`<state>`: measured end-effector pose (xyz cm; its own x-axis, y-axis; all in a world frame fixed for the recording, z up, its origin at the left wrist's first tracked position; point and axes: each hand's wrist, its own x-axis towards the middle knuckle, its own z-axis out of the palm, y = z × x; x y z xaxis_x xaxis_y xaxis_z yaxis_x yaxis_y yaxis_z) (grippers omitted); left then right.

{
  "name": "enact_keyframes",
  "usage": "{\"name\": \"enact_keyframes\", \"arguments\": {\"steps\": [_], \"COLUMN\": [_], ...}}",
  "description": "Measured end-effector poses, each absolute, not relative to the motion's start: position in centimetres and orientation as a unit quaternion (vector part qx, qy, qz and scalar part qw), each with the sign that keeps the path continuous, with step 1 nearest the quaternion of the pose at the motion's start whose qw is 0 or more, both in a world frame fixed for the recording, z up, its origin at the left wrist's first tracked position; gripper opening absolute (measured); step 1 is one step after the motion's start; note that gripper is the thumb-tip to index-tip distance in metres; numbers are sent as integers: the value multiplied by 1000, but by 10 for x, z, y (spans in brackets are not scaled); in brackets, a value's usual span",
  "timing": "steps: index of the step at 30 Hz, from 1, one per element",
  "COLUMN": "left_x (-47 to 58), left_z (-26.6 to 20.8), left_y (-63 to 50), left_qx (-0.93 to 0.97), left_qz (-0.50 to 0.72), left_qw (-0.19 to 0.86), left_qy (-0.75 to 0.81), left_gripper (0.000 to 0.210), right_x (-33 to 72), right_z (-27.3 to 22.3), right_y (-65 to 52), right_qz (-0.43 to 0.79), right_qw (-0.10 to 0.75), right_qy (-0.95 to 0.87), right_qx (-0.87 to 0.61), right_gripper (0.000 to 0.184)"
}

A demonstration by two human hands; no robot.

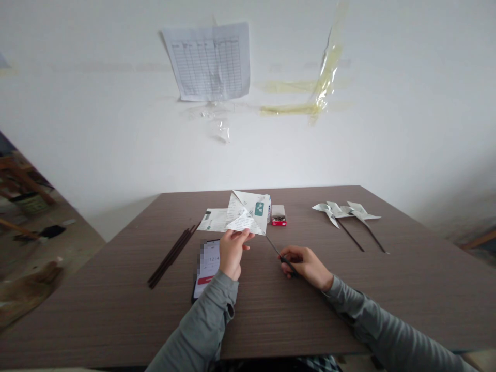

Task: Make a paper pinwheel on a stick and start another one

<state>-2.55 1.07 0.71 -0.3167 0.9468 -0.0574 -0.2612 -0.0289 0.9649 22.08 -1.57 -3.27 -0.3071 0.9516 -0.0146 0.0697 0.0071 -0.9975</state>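
My left hand (233, 253) pinches the lower edge of a square sheet of printed paper (248, 213), held up above the table. Slits run in from the sheet's corners toward its middle. In my right hand (304, 264) is a pair of scissors (276, 248) with black handles, my fingers wrapped round them. The blades point up and left, their tips at the sheet's lower right corner. Behind the sheet lies another printed paper (212, 219), partly covered by it.
A phone (207, 271) lies beside my left wrist, with dark brown sticks (172, 257) further left. A small red and white box (278, 216) of tiny metal pieces stands behind the scissors. Two paper pinwheels (332, 213) on sticks lie at the right. The table (294, 320) meets a white wall.
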Motion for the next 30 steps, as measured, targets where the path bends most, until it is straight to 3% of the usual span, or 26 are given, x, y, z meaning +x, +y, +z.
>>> {"name": "enact_keyframes", "arguments": {"steps": [17,23,30], "left_x": [-25,-25,-25], "left_z": [9,8,8], "left_y": [10,11,11], "left_qx": [332,336,339], "left_qz": [638,634,629], "left_qw": [483,479,480], "left_qy": [499,505,510], "left_gripper": [25,33,25], "right_x": [221,221,221], "right_z": [-29,-30,-35], "right_y": [-16,-15,-15], "right_qz": [549,545,555], "right_qw": [407,412,396], "right_qy": [-589,-592,-588], "right_qx": [-431,-428,-434], "right_gripper": [42,45,44]}}
